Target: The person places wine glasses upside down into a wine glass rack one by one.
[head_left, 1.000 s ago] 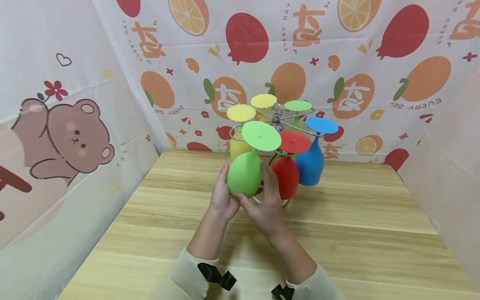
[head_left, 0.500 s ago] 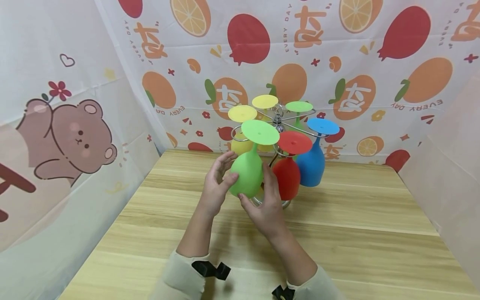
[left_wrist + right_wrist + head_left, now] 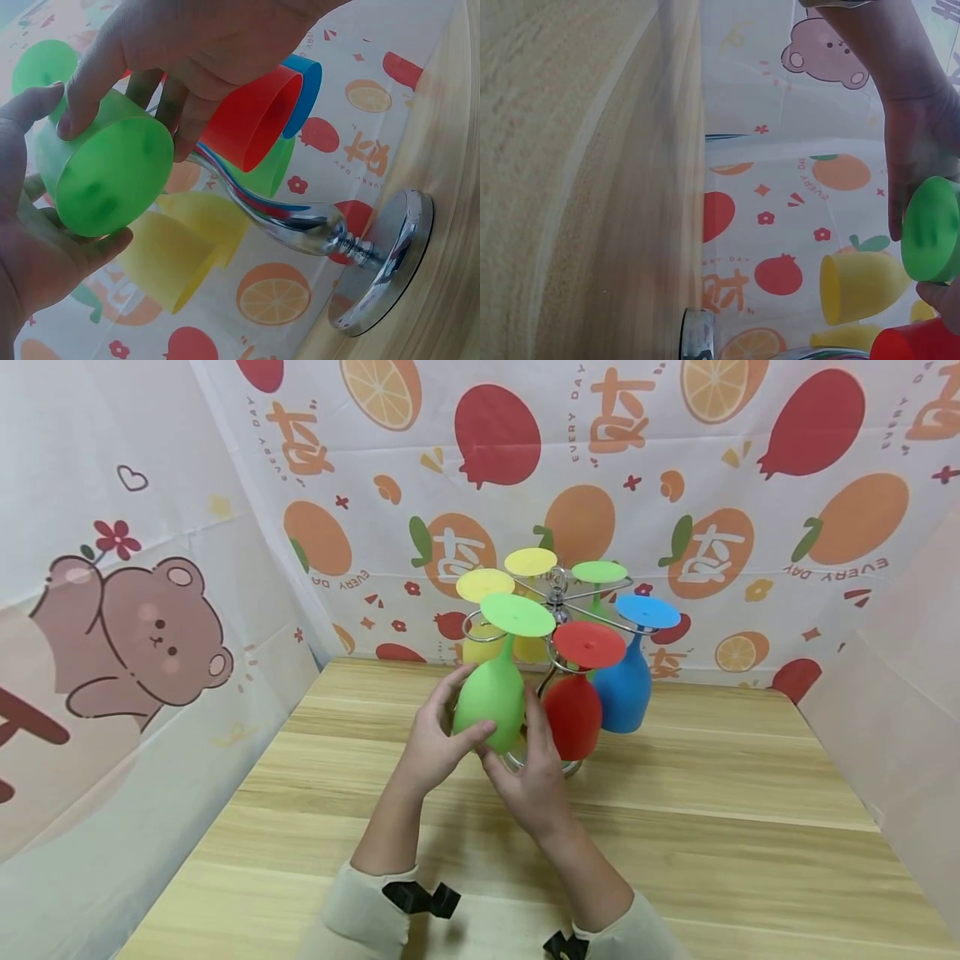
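Upside down between both hands hangs a light green plastic goblet (image 3: 489,702), its flat round foot on top and its open mouth showing in the left wrist view. My left hand (image 3: 435,739) holds the bowl from the left, thumb across its front. From the right, my right hand (image 3: 534,785) grips the same bowl, thumb low on it and fingers along the side. Behind the goblet stands a chrome stemware rack (image 3: 557,597). A red goblet (image 3: 573,714) hangs from it right beside my right hand. Whether the green foot touches a rack ring is hidden.
A blue goblet (image 3: 626,689), two yellow goblets (image 3: 485,585) and another green goblet (image 3: 598,573) hang around the rack. The rack's round chrome base (image 3: 386,262) stands on the wooden table (image 3: 712,827). Printed cloth (image 3: 495,439) lines the back and sides.
My left hand has shifted from under the bowl to its left side, thumb now in front. The green goblet moves slightly left and tilts. My right hand keeps its hold.
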`<action>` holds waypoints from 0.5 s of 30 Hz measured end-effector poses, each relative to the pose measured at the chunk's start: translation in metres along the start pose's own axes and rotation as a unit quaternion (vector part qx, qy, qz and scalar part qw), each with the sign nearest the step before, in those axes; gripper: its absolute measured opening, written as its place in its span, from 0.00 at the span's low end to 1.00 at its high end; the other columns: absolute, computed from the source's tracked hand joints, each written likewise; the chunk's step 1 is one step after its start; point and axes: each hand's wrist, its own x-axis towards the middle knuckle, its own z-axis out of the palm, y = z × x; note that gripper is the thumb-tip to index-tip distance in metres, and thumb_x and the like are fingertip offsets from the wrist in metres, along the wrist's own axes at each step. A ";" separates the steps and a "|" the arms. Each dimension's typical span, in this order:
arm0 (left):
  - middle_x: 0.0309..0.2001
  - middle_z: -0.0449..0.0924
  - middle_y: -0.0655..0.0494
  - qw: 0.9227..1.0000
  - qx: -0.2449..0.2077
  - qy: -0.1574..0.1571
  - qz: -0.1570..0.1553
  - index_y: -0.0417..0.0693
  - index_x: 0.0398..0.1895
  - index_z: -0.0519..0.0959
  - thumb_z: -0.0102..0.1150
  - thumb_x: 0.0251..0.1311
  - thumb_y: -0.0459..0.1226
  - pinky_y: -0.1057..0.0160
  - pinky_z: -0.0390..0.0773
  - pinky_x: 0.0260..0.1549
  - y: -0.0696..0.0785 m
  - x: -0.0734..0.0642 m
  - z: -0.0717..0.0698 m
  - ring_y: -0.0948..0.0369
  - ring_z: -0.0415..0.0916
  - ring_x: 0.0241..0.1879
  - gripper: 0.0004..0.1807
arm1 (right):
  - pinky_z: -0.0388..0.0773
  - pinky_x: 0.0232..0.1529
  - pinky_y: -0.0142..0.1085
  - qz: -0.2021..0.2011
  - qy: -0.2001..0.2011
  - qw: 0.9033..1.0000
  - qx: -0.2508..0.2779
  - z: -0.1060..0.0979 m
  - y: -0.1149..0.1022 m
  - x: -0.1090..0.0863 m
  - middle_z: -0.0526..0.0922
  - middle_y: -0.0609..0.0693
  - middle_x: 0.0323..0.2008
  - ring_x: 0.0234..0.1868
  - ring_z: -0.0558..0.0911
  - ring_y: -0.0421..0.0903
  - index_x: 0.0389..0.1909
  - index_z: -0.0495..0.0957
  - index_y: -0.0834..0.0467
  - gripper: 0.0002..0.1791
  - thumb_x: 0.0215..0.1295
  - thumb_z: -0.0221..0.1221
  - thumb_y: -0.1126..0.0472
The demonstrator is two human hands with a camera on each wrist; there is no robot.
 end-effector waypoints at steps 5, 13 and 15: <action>0.64 0.70 0.53 1.000 -0.001 0.008 -0.005 0.54 0.72 0.62 0.68 0.57 0.41 0.49 0.78 0.53 -0.001 0.000 0.000 0.52 0.71 0.59 0.40 | 0.79 0.56 0.47 0.007 0.001 1.000 -0.003 0.001 -0.001 -0.001 0.61 0.51 0.73 0.68 0.67 0.48 0.77 0.47 0.53 0.51 0.59 0.69 0.62; 0.64 0.71 0.52 1.000 0.001 0.022 -0.012 0.54 0.72 0.63 0.67 0.59 0.41 0.50 0.78 0.54 -0.002 0.001 0.003 0.52 0.72 0.58 0.38 | 0.79 0.57 0.47 0.021 0.012 1.000 -0.014 0.004 -0.001 -0.003 0.61 0.53 0.71 0.68 0.66 0.49 0.76 0.51 0.54 0.49 0.59 0.69 0.61; 0.64 0.71 0.52 1.000 -0.001 0.029 -0.010 0.53 0.72 0.62 0.66 0.60 0.41 0.50 0.77 0.54 -0.003 0.001 0.003 0.53 0.72 0.58 0.37 | 0.78 0.57 0.47 0.028 0.014 0.999 -0.009 0.004 -0.001 -0.004 0.60 0.53 0.70 0.68 0.66 0.48 0.75 0.52 0.54 0.47 0.59 0.69 0.62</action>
